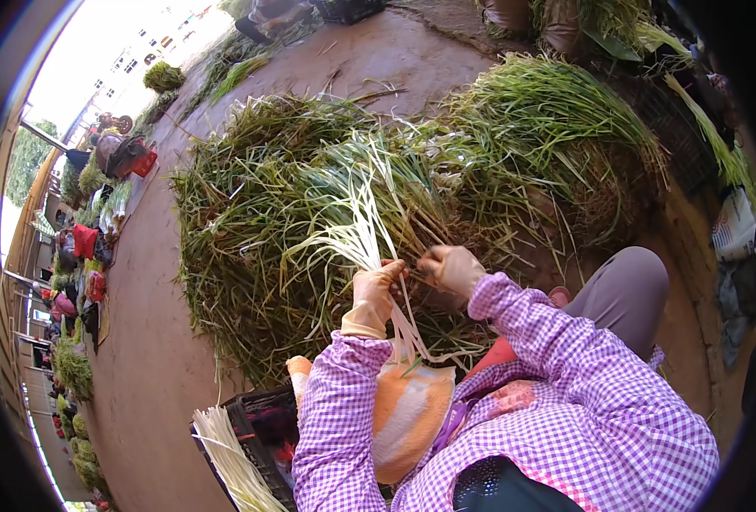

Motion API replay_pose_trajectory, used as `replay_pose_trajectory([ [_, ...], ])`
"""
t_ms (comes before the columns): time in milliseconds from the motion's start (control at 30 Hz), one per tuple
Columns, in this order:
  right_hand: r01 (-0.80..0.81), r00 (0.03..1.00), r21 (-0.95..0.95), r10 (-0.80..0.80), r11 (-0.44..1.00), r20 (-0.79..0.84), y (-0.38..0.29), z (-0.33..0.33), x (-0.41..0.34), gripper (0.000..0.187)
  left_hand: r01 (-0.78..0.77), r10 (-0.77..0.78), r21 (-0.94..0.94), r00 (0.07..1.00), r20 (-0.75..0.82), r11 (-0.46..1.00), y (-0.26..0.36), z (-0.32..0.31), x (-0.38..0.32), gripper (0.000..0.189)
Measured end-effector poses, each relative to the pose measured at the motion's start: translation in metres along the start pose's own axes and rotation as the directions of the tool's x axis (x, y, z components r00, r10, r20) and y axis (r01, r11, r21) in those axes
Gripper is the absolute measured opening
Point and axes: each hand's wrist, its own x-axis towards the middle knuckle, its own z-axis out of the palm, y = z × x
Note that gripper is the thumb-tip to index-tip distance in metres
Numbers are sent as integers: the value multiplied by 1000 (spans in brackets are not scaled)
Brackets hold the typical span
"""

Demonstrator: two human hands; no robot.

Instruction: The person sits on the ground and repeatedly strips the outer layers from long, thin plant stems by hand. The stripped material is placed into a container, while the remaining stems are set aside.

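Observation:
My left hand (378,288), in a pale rubber glove, is closed around a bunch of whitish-green long-leaved stalks (360,240). Their leaves fan out above the fist and their pale ends hang below it, over an orange and white cloth (410,416) on my lap. Just to the right, my right hand (448,267), gloved too, is at the root ends of stalks on a large heap of green plants (250,256). Its fingertips are blurred, so whether they grip a stalk cannot be told.
A black plastic crate (256,409) stands at my lower left, with a bundle of pale stalks (234,457) across its edge. A greener pile (544,102) lies at the upper right. People sit among bundles along the left, and another person (275,16) is at the top.

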Motion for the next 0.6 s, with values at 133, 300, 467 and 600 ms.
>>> replay_pose_trajectory([
  [133, 18, 999, 30, -17, 999, -28, -48, 5, 18, 46, 0, 0, -33, 1000, -18, 999, -12, 10, 2, 10],
  [300, -32, 999, 511, 23, 859, 24, -31, 29, 42, 30, -7, 2, -149, 999, -34, 989, -20, 8, 7, 9],
  [467, 10, 1000, 479, -23, 878, 22, -9, 24, 45, 28, 24, -30, -115, 998, -55, 993, -26, 7, 15, 11],
  [600, 52, 998, 380, -39, 924, -41, -6, 22, 37, 28, 36, -46, -142, 997, -66, 989, -28, 8, 18, 13],
])
